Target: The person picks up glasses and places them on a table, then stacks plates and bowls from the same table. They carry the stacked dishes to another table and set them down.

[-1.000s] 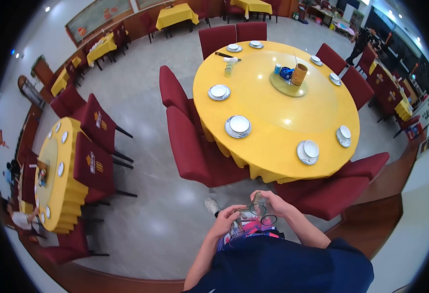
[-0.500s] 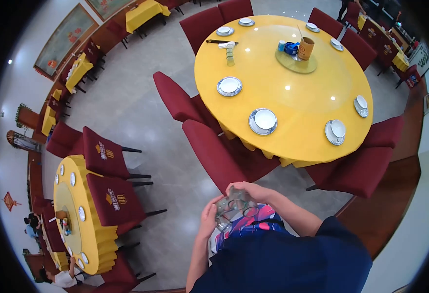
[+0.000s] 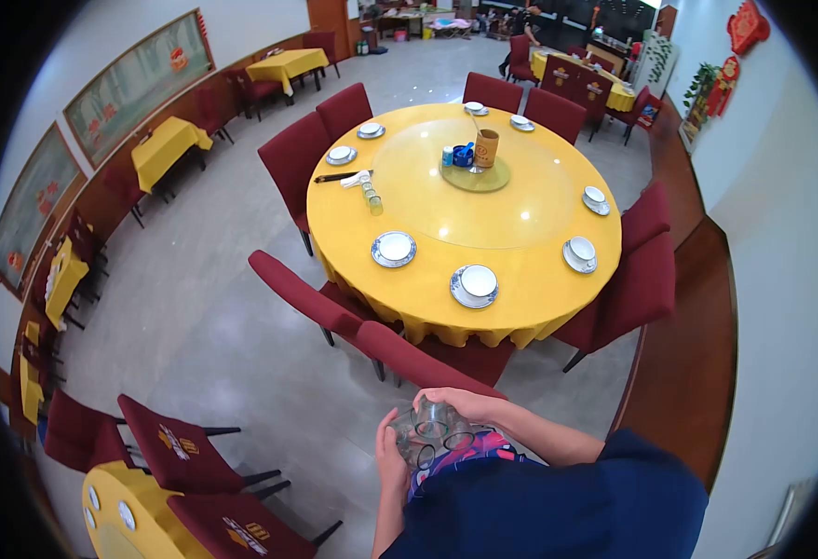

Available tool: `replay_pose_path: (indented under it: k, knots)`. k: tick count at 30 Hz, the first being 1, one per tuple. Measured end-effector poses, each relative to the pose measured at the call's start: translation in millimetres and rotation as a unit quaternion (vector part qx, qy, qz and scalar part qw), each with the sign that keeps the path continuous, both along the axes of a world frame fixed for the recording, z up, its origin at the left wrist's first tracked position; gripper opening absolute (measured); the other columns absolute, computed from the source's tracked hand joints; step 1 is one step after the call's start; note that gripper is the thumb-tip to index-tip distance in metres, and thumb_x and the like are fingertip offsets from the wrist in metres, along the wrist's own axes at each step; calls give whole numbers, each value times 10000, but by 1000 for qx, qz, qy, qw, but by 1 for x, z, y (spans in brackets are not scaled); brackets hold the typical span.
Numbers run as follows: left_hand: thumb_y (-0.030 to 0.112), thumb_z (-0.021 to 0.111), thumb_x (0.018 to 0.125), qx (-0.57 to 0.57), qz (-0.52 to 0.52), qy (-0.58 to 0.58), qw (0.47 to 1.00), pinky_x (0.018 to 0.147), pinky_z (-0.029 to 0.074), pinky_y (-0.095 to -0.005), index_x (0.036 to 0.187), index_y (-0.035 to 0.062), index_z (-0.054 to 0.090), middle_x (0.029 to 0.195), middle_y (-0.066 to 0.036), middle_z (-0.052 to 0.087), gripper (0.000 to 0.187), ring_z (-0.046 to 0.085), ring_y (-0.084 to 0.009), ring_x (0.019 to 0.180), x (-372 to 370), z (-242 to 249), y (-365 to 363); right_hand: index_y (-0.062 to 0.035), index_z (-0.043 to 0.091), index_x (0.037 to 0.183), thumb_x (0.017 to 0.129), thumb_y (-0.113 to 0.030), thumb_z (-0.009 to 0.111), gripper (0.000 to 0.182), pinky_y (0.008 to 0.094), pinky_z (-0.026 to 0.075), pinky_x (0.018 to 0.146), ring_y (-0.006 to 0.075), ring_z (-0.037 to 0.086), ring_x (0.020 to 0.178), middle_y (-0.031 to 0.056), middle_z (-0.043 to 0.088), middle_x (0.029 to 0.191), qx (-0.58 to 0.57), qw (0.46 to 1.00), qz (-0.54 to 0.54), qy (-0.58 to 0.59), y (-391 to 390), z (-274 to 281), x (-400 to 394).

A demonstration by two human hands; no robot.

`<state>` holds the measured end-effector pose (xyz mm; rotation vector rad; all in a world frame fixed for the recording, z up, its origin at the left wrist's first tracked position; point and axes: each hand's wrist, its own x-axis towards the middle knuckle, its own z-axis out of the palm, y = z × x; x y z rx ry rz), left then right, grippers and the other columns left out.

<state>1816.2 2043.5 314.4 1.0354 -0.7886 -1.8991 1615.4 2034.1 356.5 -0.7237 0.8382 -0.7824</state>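
Observation:
Several clear glasses (image 3: 431,421) are held together in front of my body, low in the view. My left hand (image 3: 389,455) is wrapped round their left side. My right hand (image 3: 455,402) grips them from the upper right. Beyond my hands stands a round table with a yellow cloth (image 3: 353,256). On it are white bowls on patterned plates, one of them the near bowl (image 3: 478,279). A stack of glasses (image 3: 372,198) lies near chopsticks (image 3: 336,176) and a white napkin (image 3: 357,179).
Red chairs surround the table, with a chair back (image 3: 427,359) just beyond my hands. A glass turntable holds a bamboo container (image 3: 486,148). Another yellow round table (image 3: 139,489) is at lower left. A person (image 3: 524,30) stands far back. A wall (image 3: 781,279) runs along the right.
The view has turned, so the large table appears lower and further left, and more of the back of the room shows. Both hands still hold the glasses.

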Motion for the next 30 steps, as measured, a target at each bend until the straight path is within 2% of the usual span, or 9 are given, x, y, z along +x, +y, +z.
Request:
replay_pose_path:
  k: [6, 9, 11, 14, 17, 19, 25, 29, 30]
  knots:
    - [275, 319, 1029, -20, -15, 30, 999, 903, 488, -362, 1368, 37, 439, 1146, -133, 576, 432, 585, -214, 1046, 60, -4, -52, -82, 523, 1082, 997, -323, 363, 302, 296, 451, 874, 145, 576, 981, 68, 618, 1053, -16, 997, -55, 42, -21, 10, 71]
    - [231, 345, 1024, -5, -39, 69, 997, 908, 464, -305, 1344, 18, 480, 1147, -120, 580, 407, 580, -172, 1004, 71, 1, -78, -81, 511, 1095, 1000, -310, 366, 287, 297, 452, 873, 145, 575, 987, 80, 625, 1091, -68, 993, -81, 46, -30, -2, 90]
    - [235, 338, 1025, 14, -62, 63, 996, 909, 460, -302, 1349, 14, 475, 1117, -115, 594, 416, 590, -161, 970, 72, -2, -100, -79, 502, 1100, 1004, -320, 362, 295, 297, 449, 894, 156, 578, 1017, 95, 627, 1110, -96, 988, -89, 88, -41, -10, 95]
    - [248, 345, 1022, -8, -100, 43, 994, 899, 462, -297, 1349, 8, 475, 1067, -105, 614, 426, 594, -155, 959, 68, -9, -141, -78, 534, 1104, 996, -303, 376, 296, 280, 393, 911, 114, 501, 1008, 19, 552, 1061, -71, 986, -145, 47, -64, -24, 97]
    - [246, 356, 1016, -36, -130, 30, 990, 889, 461, -287, 1336, 5, 492, 1052, -106, 629, 424, 594, -157, 967, 64, -26, -188, -46, 515, 1125, 1002, -315, 398, 318, 313, 386, 973, 170, 548, 1065, 98, 616, 1084, -138, 969, -173, 114, -98, -44, 90]
    - [289, 364, 1010, -62, -183, -38, 980, 893, 470, -311, 1356, 18, 470, 1083, -100, 592, 453, 584, -171, 990, 62, -22, -225, -34, 533, 1113, 1008, -331, 378, 352, 308, 334, 999, 157, 492, 1091, 66, 563, 1105, -172, 953, -191, 161, -127, -46, 87]
    - [312, 348, 1003, -70, -240, -101, 963, 895, 466, -309, 1338, -5, 476, 1080, -99, 597, 479, 588, -173, 997, 73, -6, -330, -40, 535, 1110, 1006, -317, 366, 341, 303, 313, 1006, 150, 460, 1104, 47, 523, 1120, -151, 973, -154, 85, -227, -30, 85]
    - [327, 353, 990, -54, -234, -103, 965, 889, 470, -320, 1342, 2, 472, 1071, -92, 603, 494, 592, -171, 989, 88, 1, -389, -44, 500, 1147, 1011, -322, 348, 345, 295, 325, 1006, 147, 475, 1101, 55, 561, 1168, -168, 979, -94, 67, -292, -23, 96]
    - [297, 348, 988, -42, -213, -96, 971, 850, 479, -301, 1333, 2, 488, 1029, -83, 608, 475, 596, -159, 931, 92, 2, -400, -59, 479, 1174, 1014, -329, 342, 342, 314, 333, 1024, 162, 497, 1119, 62, 581, 1212, -119, 989, -72, 55, -303, 0, 97]
